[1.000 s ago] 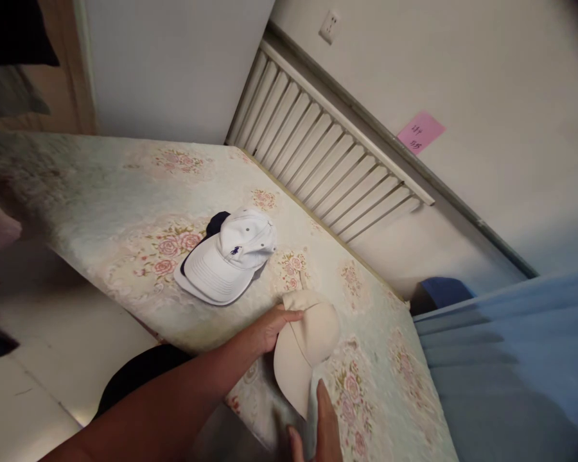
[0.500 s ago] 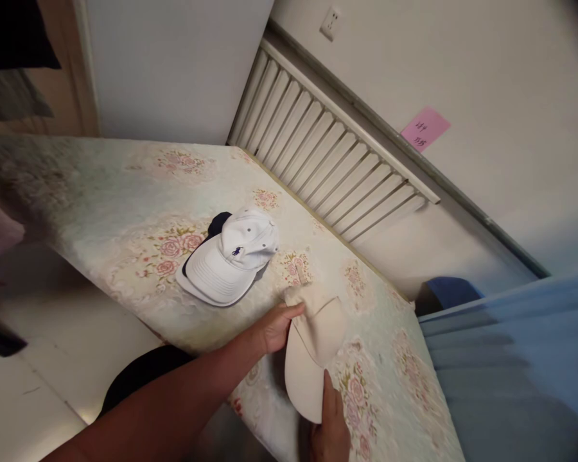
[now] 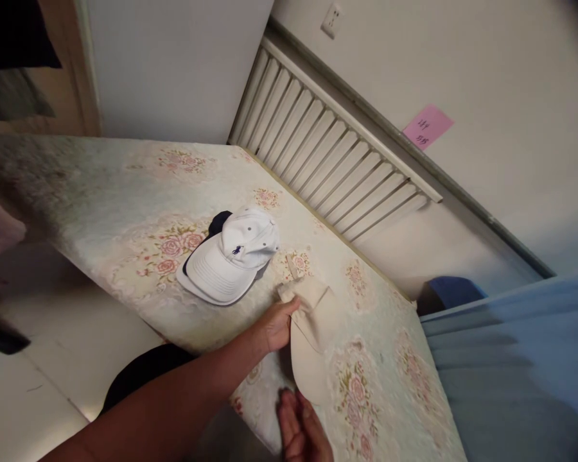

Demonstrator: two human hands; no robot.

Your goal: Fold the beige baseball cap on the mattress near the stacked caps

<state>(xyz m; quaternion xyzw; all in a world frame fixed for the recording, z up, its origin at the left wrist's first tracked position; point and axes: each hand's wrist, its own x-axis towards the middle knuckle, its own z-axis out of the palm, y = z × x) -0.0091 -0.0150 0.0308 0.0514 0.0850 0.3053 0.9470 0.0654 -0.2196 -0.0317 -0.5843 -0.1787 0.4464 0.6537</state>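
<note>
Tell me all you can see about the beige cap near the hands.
The beige cap is a soft baseball cap of plain cloth, with no logo visible. It lies on the flowered table cover, its curved brim pointing toward the person, its crown crumpled and partly flattened. A short strap end sticks up at the back. The left hand pinches the crown's edge; the right hand lies open just below the brim, maybe touching its tip. It lies apart from the white cap.
</note>
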